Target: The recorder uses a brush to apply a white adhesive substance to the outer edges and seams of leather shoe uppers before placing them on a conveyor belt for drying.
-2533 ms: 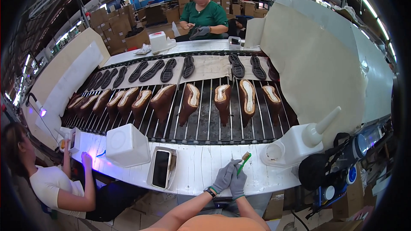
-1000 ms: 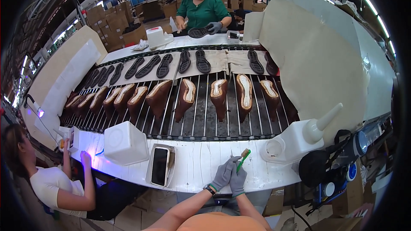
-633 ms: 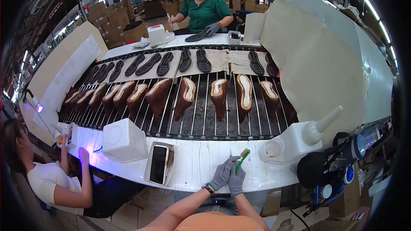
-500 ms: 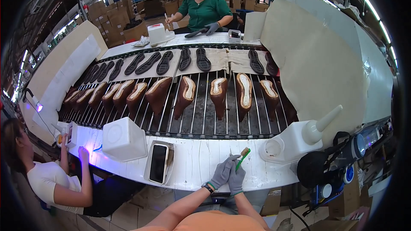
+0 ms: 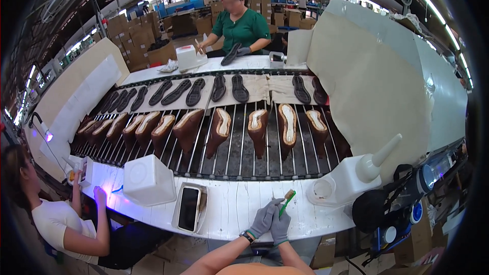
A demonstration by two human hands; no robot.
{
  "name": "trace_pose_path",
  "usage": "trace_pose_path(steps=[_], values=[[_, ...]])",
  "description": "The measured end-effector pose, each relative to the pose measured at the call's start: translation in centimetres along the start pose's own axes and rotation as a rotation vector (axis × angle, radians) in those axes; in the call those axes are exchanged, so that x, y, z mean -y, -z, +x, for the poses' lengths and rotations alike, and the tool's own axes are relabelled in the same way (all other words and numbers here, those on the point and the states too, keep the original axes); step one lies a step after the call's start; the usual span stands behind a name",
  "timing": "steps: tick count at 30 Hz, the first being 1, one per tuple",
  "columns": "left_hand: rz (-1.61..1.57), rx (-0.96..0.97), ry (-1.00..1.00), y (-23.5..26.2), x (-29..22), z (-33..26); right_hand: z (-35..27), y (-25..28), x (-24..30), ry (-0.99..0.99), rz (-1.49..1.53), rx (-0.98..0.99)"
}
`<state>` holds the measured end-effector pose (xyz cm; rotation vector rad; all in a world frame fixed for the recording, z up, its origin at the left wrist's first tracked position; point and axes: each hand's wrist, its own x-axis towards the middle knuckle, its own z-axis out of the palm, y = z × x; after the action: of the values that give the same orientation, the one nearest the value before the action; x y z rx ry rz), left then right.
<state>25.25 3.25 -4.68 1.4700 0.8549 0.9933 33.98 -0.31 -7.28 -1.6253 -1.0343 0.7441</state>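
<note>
Both my hands wear grey gloves and meet above the front edge of the white table. In my right hand point(image 5: 280, 228) is a green toothbrush point(image 5: 287, 202), its brown-tinged bristles pointing up and away. My left hand point(image 5: 263, 219) presses against the right one, fingers drawn together; whatever it may hold is hidden. Beyond the table, brown shoe uppers point(image 5: 221, 126) stand on a conveyor of metal rods point(image 5: 235, 145), their pale undersides facing up. Black soles point(image 5: 240, 88) lie in a row on cloth behind them.
A white bottle with a long spout point(image 5: 351, 178) stands to my right. On my left are a phone point(image 5: 189, 209) in a white tray and a white container point(image 5: 147, 179). One co-worker point(image 5: 71, 224) sits at left under a violet light; another point(image 5: 239, 25) holds a sole across the conveyor.
The view has tilted up, so the conveyor and table sit lower in it. Across from me, the co-worker has tipped the black sole more upright. My hands keep nearly the same pose.
</note>
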Motion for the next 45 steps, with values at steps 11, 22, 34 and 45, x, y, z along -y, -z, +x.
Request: trace_pose_path(steps=[11,22,34,45], values=[[0.033,-0.012,-0.015,0.1,0.5,0.4,0.4,-0.2,0.1,0.053,0.045,-0.013],[0.021,0.010,0.028,0.1,0.0,0.5,0.4,0.0,0.0,0.020,0.067,-0.002],[0.001,-0.015,-0.042,-0.1,0.6,0.7,0.5,0.2,0.8,-0.026,0.072,0.026],[0.018,-0.009,0.015,-0.3,0.0,0.6,0.6,0.2,0.2,0.012,0.089,0.002]])
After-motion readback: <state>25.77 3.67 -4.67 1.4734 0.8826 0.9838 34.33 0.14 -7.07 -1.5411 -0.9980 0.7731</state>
